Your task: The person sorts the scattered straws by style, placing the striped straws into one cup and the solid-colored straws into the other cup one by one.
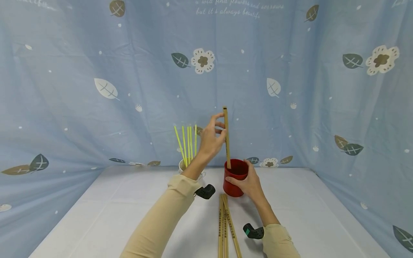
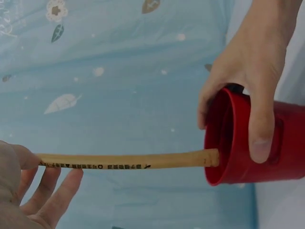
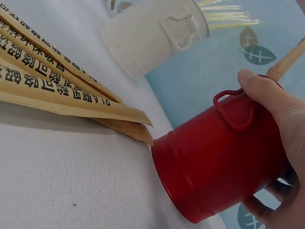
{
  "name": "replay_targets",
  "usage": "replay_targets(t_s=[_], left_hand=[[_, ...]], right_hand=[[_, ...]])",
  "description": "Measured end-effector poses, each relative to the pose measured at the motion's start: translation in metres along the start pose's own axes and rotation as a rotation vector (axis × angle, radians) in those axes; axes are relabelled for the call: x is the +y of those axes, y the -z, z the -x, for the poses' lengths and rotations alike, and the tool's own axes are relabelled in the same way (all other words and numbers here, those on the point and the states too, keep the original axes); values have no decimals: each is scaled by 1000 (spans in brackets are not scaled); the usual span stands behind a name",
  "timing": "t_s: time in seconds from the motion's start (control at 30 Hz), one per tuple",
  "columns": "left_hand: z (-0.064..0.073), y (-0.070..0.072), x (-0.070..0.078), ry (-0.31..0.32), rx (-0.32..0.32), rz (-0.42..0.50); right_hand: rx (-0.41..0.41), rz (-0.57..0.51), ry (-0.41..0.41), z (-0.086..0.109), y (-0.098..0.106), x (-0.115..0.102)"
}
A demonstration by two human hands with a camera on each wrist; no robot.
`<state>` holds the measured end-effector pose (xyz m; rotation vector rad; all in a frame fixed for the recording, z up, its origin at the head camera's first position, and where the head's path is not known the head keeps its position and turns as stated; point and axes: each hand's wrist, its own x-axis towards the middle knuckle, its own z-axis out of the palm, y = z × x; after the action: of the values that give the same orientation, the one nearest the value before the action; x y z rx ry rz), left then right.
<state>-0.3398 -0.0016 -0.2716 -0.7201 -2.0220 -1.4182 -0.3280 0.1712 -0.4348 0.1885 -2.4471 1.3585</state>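
Note:
In the head view my left hand (image 1: 211, 138) pinches a long brown paper-wrapped straw (image 1: 227, 143) near its top, holding it nearly upright. Its lower end is just inside the mouth of a red metal cup (image 1: 233, 186). Printed characters run along the straw (image 2: 124, 161) in the left wrist view. My right hand (image 1: 251, 181) grips the red cup by its upper part, thumb on the near side and fingers around the far side. A small wire handle shows on the red cup (image 3: 214, 157) in the right wrist view.
Several more paper-wrapped straws (image 1: 225, 225) lie on the white table (image 1: 129, 200) in front of the red cup. A white metal cup (image 3: 147, 38) with several yellow-green sticks (image 1: 188, 143) stands to its left, partly behind my left forearm. A blue patterned curtain (image 1: 155, 79) hangs behind.

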Motion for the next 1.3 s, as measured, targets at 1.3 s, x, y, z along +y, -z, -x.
replay_targets(t_s=[1.3], left_hand=[[43, -49, -36, 144, -175, 13]], right_hand=[[-26, 9, -17, 0, 3, -1]])
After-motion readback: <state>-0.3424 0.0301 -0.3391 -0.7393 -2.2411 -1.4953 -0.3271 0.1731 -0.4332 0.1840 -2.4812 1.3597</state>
